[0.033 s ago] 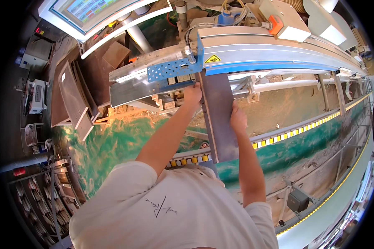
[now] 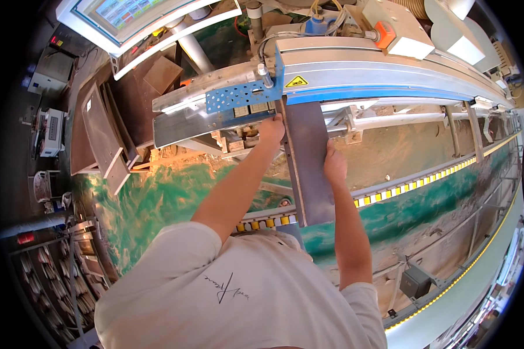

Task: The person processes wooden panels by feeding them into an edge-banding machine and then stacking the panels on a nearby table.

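Observation:
A long dark grey-brown board [image 2: 310,168] lies lengthwise in front of me, its far end up against the blue-edged machine beam [image 2: 384,95]. My left hand [image 2: 272,130] is closed on the board's left edge near that far end, beside the blue perforated plate [image 2: 233,98]. Lower down on the opposite side, my right hand [image 2: 335,164] grips the right edge, thumb on top and the other fingers mostly hidden. Small dark marks dot the board's left edge. Its near end reaches the yellow-and-white roller rail [image 2: 390,191].
A metal side table [image 2: 183,129] extends left of the beam. Leaning brown panels [image 2: 102,134] stand further left, below a tilted control screen [image 2: 125,14]. An orange-faced box [image 2: 384,35] sits on the machine. A grey box [image 2: 416,281] hangs on the frame at lower right.

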`<action>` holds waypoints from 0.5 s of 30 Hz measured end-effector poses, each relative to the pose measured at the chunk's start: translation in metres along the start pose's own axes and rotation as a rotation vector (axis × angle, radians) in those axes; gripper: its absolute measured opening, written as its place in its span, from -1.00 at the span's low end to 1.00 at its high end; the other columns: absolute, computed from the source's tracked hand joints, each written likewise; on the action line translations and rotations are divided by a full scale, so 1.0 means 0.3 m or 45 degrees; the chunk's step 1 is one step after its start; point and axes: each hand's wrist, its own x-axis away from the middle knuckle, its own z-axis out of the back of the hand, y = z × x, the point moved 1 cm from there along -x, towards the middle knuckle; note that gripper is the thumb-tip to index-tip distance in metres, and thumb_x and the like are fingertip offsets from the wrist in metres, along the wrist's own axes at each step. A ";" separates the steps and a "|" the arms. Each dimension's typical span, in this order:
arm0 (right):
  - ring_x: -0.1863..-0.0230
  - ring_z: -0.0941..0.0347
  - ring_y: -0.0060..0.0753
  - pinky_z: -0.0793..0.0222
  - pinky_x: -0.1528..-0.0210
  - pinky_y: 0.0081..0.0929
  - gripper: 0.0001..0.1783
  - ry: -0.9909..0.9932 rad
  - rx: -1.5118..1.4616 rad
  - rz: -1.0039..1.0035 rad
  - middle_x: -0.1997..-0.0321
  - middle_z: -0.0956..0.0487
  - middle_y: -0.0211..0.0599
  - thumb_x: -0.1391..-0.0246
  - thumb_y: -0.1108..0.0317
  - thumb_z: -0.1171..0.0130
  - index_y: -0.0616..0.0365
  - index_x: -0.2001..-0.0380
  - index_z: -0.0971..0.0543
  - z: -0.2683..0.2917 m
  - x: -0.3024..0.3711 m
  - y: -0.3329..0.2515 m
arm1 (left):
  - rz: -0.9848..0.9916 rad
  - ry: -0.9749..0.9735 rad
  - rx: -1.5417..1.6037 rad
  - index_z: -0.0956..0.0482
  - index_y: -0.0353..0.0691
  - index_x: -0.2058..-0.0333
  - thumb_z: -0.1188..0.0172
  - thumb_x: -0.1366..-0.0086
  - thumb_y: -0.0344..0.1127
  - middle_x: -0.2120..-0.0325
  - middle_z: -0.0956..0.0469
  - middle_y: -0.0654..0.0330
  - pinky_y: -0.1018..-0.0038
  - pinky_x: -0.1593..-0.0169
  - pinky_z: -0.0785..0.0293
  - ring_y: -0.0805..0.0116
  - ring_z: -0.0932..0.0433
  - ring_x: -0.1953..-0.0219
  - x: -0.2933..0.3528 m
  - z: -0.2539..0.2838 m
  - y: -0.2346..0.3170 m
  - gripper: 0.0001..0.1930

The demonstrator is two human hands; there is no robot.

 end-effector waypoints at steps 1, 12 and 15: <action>0.07 -0.51 0.33 -0.39 0.01 0.13 -0.23 -0.039 -0.002 -0.056 0.15 -0.61 0.22 -0.40 -0.18 0.42 0.28 0.19 -0.62 0.029 -0.029 0.022 | -0.062 0.038 -0.086 -0.65 -0.36 0.18 -0.08 -0.41 -0.01 0.32 -0.66 -0.09 0.10 0.30 -0.50 -0.03 -0.63 0.27 -0.017 -0.036 -0.001 -0.55; 0.14 -0.56 -0.01 -0.42 0.04 -0.14 -0.57 0.682 -0.495 0.051 0.18 -0.64 0.00 -0.35 0.12 0.09 0.29 0.13 -0.57 0.204 0.351 0.119 | -0.224 -0.546 -0.082 -0.67 -0.32 0.33 -0.09 -0.35 0.06 0.54 -0.64 0.03 0.31 0.37 -0.58 0.23 -0.67 0.49 -0.033 0.037 -0.018 -0.53; 0.36 -0.48 -0.42 -0.47 0.25 -0.42 -0.61 0.552 -0.987 -0.106 0.40 -0.58 -0.25 -0.35 0.15 -0.02 0.34 0.28 -0.55 0.113 0.568 0.071 | -0.376 -0.436 0.009 -0.68 -0.29 0.30 -0.09 -0.36 0.10 0.53 -0.66 0.07 0.31 0.27 -0.59 0.24 -0.67 0.44 0.070 0.384 -0.024 -0.51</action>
